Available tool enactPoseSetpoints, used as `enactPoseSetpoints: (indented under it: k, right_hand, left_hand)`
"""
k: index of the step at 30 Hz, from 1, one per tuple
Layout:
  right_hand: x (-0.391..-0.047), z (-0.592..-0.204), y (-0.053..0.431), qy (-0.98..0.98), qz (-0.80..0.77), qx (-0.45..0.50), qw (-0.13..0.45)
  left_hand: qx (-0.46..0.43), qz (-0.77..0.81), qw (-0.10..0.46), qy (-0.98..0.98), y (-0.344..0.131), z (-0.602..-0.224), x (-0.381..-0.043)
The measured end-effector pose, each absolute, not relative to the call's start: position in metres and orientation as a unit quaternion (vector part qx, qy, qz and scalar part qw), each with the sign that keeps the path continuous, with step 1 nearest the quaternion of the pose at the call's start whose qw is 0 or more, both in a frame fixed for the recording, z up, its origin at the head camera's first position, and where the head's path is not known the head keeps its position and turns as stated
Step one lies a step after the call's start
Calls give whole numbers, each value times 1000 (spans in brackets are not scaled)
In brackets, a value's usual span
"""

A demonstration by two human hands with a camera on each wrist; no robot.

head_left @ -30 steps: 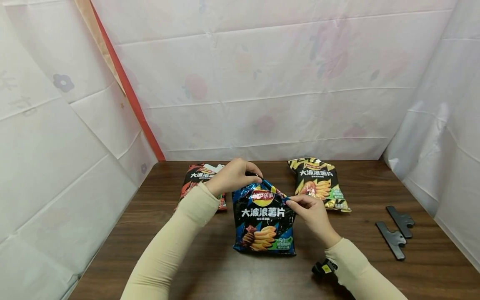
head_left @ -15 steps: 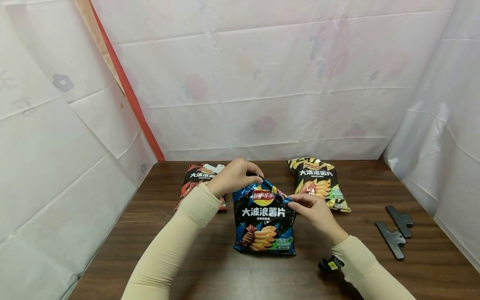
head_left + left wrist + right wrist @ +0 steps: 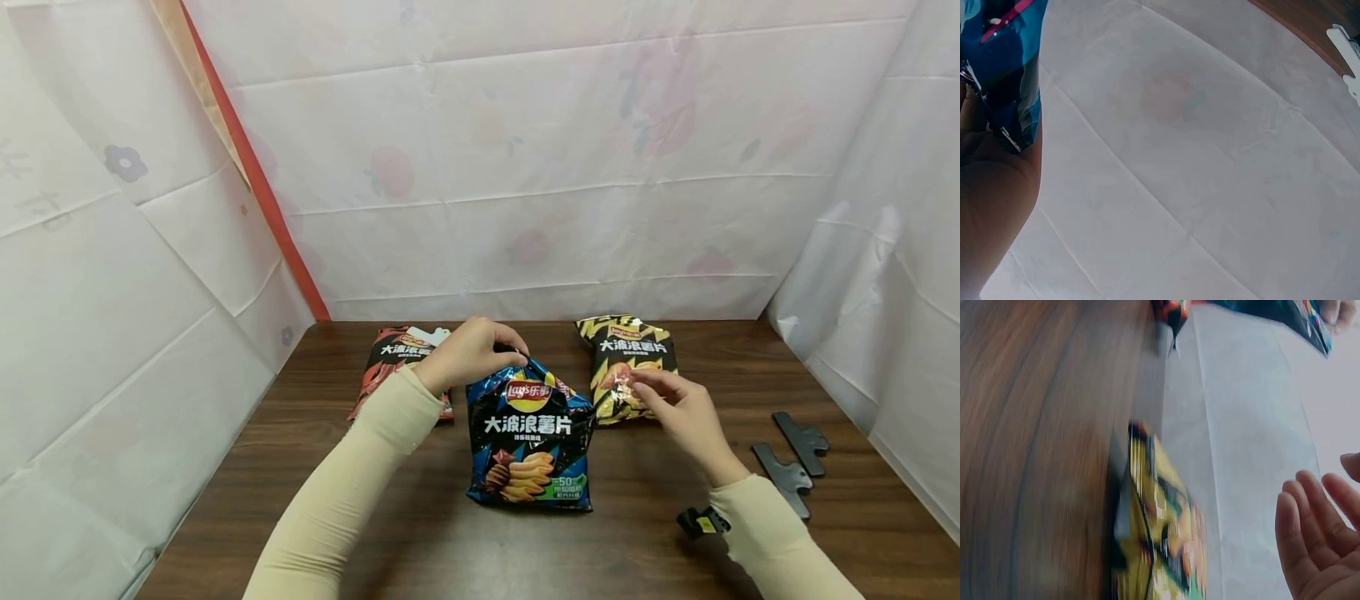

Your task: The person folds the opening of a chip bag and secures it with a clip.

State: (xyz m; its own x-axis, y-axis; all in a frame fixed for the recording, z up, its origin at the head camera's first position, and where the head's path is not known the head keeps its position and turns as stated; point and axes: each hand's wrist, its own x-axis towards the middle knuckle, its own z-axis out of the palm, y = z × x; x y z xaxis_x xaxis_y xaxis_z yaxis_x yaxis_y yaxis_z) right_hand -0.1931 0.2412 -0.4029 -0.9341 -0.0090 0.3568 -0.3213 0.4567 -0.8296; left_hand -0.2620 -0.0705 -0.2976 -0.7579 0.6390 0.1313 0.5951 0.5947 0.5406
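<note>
A blue-and-black bag of potato chips point(image 3: 528, 450) stands upright mid-table, its top folded over and slanting down to the right. My left hand point(image 3: 468, 354) pinches the bag's upper left corner between thumb and fingers. In the left wrist view the blue wrapper point(image 3: 1007, 69) hides most of the fingers. Away to the right, my right hand point(image 3: 686, 421) holds nothing, its fingers loosely bent. Its fingertips overlap the yellow-and-black chip bag point(image 3: 630, 350) in the head view. The right wrist view shows the right hand point(image 3: 1325, 537) apart from that yellow bag point(image 3: 1160, 537).
Behind my left hand lies a red-and-black chip bag point(image 3: 382, 362) with a white clip point(image 3: 427, 337) at its top. Two flat dark grey clips, one farther back point(image 3: 802, 442) and one nearer point(image 3: 783, 479), lie at the right. Patterned white cloth point(image 3: 525, 167) closes off the back and sides.
My right hand has let go of the blue bag's folded right corner and moved right. The left hand keeps its pinch, and the bag stays in place.
</note>
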Motion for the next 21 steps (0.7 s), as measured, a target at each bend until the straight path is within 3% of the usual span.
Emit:
enactPoseSetpoints:
  k: [13, 21]
  right_hand:
    - [-181, -409, 305, -903, 340, 33, 259]
    - [-170, -422, 343, -919, 294, -13, 262]
  left_hand:
    - [336, 286, 37, 896, -69, -298, -261]
    - [335, 284, 37, 898, -69, -298, -261]
